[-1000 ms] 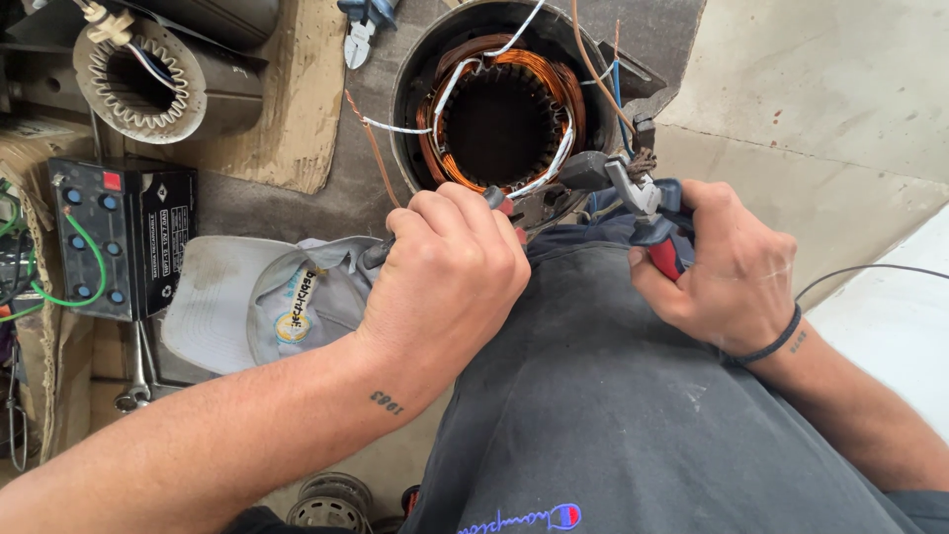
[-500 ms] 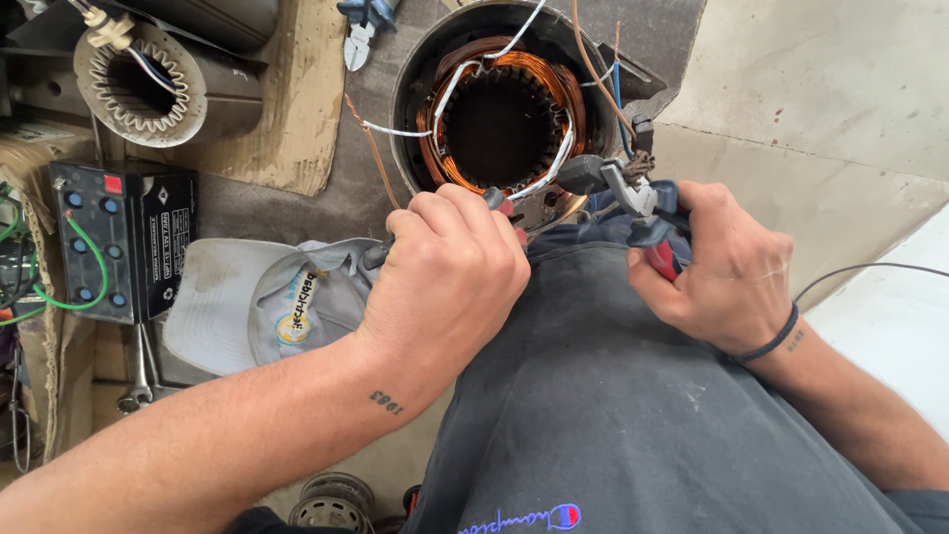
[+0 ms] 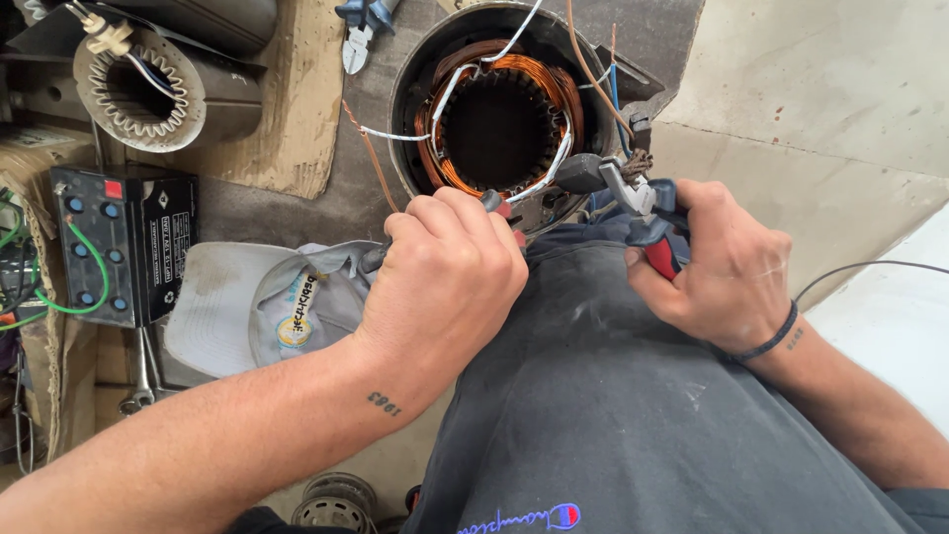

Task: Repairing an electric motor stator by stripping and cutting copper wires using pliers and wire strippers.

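While the left hand [image 3: 450, 272] curls knuckles-up, the right hand [image 3: 722, 267] grips pliers [image 3: 638, 213]

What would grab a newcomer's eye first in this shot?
The motor stator at top centre, its copper windings ringing a dark bore. Just below it, the left hand grips a tool at the rim, and the right hand holds red-handled pliers. A black battery sits far left.

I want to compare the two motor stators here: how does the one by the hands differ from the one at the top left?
The stator by the hands holds bare copper windings and faces up. The top-left stator shows pale slot liners and lies tilted. Both are round with toothed bores.
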